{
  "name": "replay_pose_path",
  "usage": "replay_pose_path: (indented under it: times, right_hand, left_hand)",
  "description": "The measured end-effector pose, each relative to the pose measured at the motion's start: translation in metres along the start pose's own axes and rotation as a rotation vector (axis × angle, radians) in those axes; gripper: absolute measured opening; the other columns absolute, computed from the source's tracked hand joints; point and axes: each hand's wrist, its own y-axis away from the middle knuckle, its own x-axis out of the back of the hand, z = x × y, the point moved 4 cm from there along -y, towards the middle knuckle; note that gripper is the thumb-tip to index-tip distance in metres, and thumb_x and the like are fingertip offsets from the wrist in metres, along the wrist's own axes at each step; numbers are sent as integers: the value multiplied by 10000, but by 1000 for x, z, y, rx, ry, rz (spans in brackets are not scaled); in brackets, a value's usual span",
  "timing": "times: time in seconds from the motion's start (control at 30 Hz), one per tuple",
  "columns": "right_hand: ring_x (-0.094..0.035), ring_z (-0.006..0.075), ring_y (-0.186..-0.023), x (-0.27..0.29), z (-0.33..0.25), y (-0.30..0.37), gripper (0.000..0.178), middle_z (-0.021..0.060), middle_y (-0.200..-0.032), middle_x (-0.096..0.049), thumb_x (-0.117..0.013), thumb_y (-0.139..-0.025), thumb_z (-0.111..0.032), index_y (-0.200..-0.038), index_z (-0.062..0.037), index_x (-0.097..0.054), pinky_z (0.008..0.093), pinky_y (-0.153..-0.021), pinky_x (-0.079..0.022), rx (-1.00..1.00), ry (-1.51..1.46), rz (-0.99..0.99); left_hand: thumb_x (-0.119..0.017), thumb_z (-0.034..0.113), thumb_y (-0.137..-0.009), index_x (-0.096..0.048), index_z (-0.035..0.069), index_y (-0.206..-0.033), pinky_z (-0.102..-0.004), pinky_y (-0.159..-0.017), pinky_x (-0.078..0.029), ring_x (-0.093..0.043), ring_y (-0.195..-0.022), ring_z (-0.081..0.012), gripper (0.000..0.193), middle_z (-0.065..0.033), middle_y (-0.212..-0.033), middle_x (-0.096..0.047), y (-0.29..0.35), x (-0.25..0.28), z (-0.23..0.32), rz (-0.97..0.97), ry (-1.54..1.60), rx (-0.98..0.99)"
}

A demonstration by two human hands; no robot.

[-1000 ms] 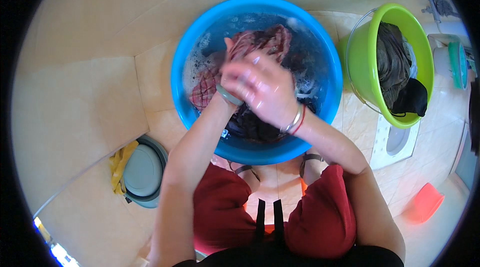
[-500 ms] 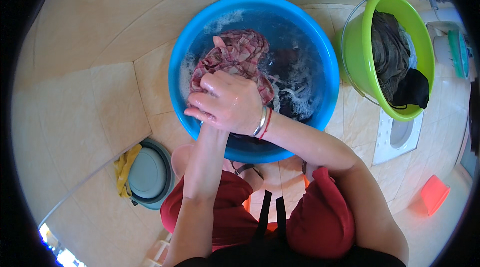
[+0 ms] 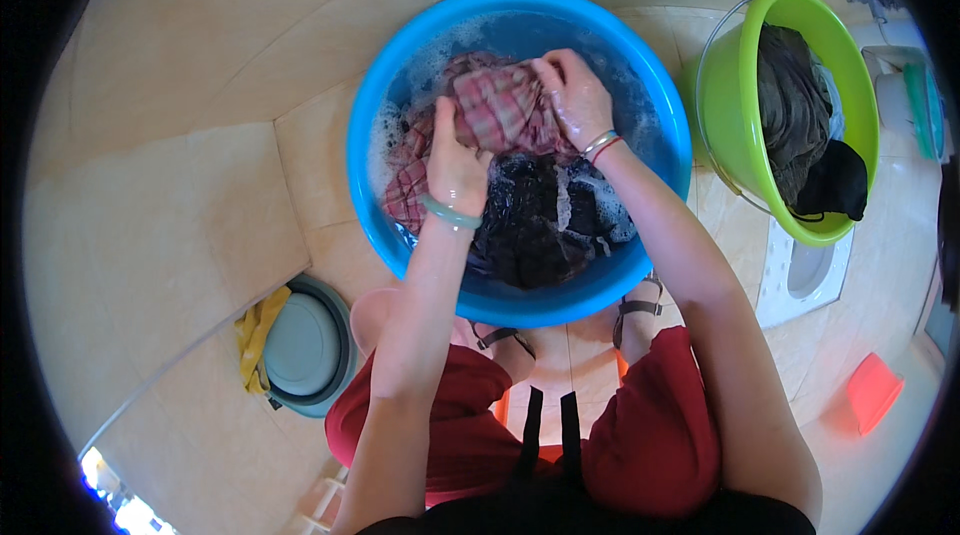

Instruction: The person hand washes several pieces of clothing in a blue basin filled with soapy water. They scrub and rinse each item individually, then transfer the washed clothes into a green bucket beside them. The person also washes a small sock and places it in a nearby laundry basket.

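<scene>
A wet red plaid cloth [image 3: 500,110] lies stretched in soapy water inside a round blue basin [image 3: 365,150] on the tiled floor. My left hand [image 3: 455,160] grips the cloth's left part, a pale green bangle on its wrist. My right hand [image 3: 575,100] clutches the cloth's right edge, with thin bangles on that wrist. Dark wet laundry [image 3: 545,220] sits in the basin just below both hands, flecked with suds.
A green bucket [image 3: 735,115] with dark clothes stands right of the basin. A grey lidded pot [image 3: 305,345] with a yellow cloth lies at lower left. A floor toilet pan [image 3: 805,270] and a red scoop [image 3: 873,390] are at right. My knees in red fabric frame the basin's near side.
My hands were pressed together on the bunched cloth; now they are apart, each gripping one side, and the plaid cloth is spread between them.
</scene>
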Motion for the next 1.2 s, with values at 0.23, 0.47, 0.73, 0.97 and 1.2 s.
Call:
replay_pose_path:
  times: [0.23,0.47,0.73,0.97,1.2]
  right_hand:
    - [-502,383,-1181,-13,18,31,637,193,-1338,-433,-713,-821,-354,-1365,-160,-446,470,-939,-478,192,358,-271]
    - [-551,396,-1073,-35,48,13,477,180,-1136,-554,-711,-785,-166,-1238,-137,-568,457,-889,-485,-49,163,-200]
    - [-557,195,-750,5,-118,79,183,15,-825,-493,-713,-684,-194,-785,-187,-561,313,-609,-496,802,11,-188]
    - [-530,137,-773,11,-171,105,219,-27,-837,-484,-680,-709,-287,-896,-183,-632,262,-575,-475,965,-47,-130]
    - [-559,155,-660,16,-171,80,249,-2,-758,-493,-766,-666,-302,-751,-143,-595,278,-523,-477,816,-227,-47]
  left_hand:
    - [-493,260,-1005,-149,381,-1511,-643,-1074,-242,-348,-1370,-290,624,-22,-1524,-296,-46,44,-23,-91,23,76]
    - [-513,356,-986,-376,240,-1435,-511,-1053,-352,-479,-1252,-256,483,-24,-1371,-515,-60,14,-36,-141,68,177]
    - [-469,590,-942,-488,61,-1331,-450,-988,-468,-587,-1121,-277,657,-129,-1302,-561,-13,-35,17,-418,166,329]
    - [-474,562,-947,-499,96,-1315,-450,-932,-491,-590,-1089,-269,594,-113,-1244,-582,3,-27,13,-301,199,255]
    - [-495,538,-941,-518,105,-1297,-433,-872,-511,-597,-1045,-256,561,-94,-1194,-600,12,-21,9,-181,199,146]
